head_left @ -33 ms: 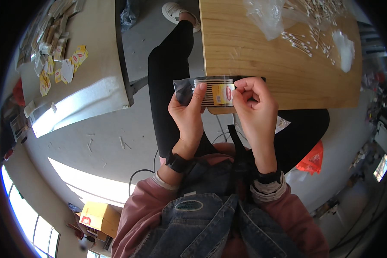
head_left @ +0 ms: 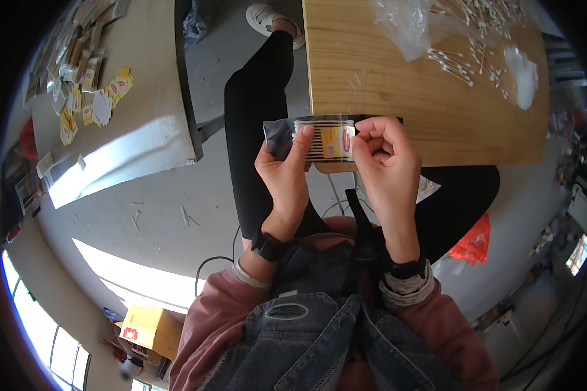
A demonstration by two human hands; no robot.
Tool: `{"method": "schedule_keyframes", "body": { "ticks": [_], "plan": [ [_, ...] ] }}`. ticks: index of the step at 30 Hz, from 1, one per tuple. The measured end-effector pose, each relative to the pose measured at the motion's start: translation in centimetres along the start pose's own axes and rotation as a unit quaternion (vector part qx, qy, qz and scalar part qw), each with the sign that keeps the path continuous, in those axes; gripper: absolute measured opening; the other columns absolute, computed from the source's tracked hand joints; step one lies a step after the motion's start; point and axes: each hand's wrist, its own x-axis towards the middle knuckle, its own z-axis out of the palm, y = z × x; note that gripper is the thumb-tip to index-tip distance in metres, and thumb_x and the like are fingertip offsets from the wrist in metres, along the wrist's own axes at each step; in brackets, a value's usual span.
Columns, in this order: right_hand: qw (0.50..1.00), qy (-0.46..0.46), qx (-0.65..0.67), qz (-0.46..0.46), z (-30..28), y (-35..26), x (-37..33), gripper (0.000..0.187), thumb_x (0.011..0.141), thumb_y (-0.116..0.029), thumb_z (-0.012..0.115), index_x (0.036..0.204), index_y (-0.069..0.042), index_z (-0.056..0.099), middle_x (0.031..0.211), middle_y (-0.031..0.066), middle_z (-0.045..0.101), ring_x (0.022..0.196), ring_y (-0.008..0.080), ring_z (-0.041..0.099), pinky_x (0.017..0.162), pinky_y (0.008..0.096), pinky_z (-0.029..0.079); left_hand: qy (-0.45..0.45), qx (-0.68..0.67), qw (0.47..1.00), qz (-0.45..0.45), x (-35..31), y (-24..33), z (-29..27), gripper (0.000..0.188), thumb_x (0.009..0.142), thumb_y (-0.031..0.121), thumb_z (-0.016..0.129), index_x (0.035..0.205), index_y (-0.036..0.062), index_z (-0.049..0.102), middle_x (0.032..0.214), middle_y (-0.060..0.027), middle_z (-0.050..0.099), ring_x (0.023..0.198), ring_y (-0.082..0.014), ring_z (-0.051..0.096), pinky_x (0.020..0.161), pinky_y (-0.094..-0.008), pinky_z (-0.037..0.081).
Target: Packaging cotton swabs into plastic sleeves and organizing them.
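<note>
A clear plastic packet of cotton swabs [head_left: 313,151] is held flat in front of me, over the near left corner of the wooden table. Inside it, the swabs lie side by side, and a yellow and white card [head_left: 338,142] covers their right part. My left hand [head_left: 285,173] is closed on the packet's left part, its thumb on top and the other fingers mostly hidden underneath. At the right end, next to the card, the thumb and forefinger of my right hand [head_left: 388,156] pinch the packet's edge.
On the wooden table [head_left: 365,85] lie loose cotton swabs [head_left: 451,65], a crumpled clear bag [head_left: 404,26] and a white plastic piece [head_left: 522,77]. Another table [head_left: 143,78] at the left bears filled packets [head_left: 78,45] and yellow cards [head_left: 120,85]. A red bag [head_left: 473,241] is low at the right.
</note>
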Motion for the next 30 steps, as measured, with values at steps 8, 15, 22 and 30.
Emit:
{"method": "schedule_keyframes", "body": {
  "ticks": [8, 15, 22, 30],
  "plan": [
    [0.999, 0.022, 0.004, -0.037, 0.6, 0.5, 0.1, 0.009, 0.086, 0.004, 0.067, 0.094, 0.002, 0.062, 0.080, 0.0067, 0.068, 0.065, 0.0107, 0.062, 0.054, 0.0248, 0.049, -0.006, -0.001, 1.000, 0.003, 0.0, 0.0, -0.2, 0.019, 0.089, 0.020, 0.081, 0.088, 0.0069, 0.067, 0.072, 0.0043, 0.062, 0.057, -0.0016, 0.050, 0.048, -0.0187, 0.036],
    [0.999, 0.035, 0.019, -0.023, 0.5, 0.2, 0.0, 0.008, 0.087, 0.004, 0.066, 0.093, 0.001, 0.062, 0.081, 0.0069, 0.067, 0.066, 0.0117, 0.062, 0.054, 0.0243, 0.049, -0.006, 0.002, 1.000, 0.003, 0.0, 0.0, -0.1, 0.019, 0.089, 0.020, 0.081, 0.089, 0.0069, 0.067, 0.073, 0.0043, 0.063, 0.057, -0.0015, 0.050, 0.048, -0.0184, 0.036],
    [0.999, 0.006, -0.024, -0.046, -0.2, 0.2, 0.1, 0.008, 0.088, 0.004, 0.066, 0.093, 0.000, 0.062, 0.082, 0.0055, 0.066, 0.066, 0.0112, 0.060, 0.054, 0.0246, 0.047, 0.002, 0.018, 1.000, 0.015, -0.2, 0.1, 0.1, 0.018, 0.089, 0.019, 0.081, 0.090, 0.0066, 0.068, 0.073, 0.0046, 0.064, 0.058, -0.0013, 0.050, 0.049, -0.0183, 0.036],
    [0.996, -0.059, -0.058, -0.044, -1.2, 0.3, 0.5, 0.009, 0.092, 0.006, 0.062, 0.099, 0.000, 0.062, 0.089, 0.0002, 0.064, 0.076, 0.0030, 0.055, 0.058, 0.0175, 0.042, 0.000, 0.031, 0.999, 0.032, -0.1, -0.3, -0.1, 0.016, 0.089, 0.017, 0.080, 0.091, 0.0053, 0.069, 0.075, 0.0050, 0.065, 0.059, -0.0005, 0.050, 0.050, -0.0179, 0.035]
  ]
}}
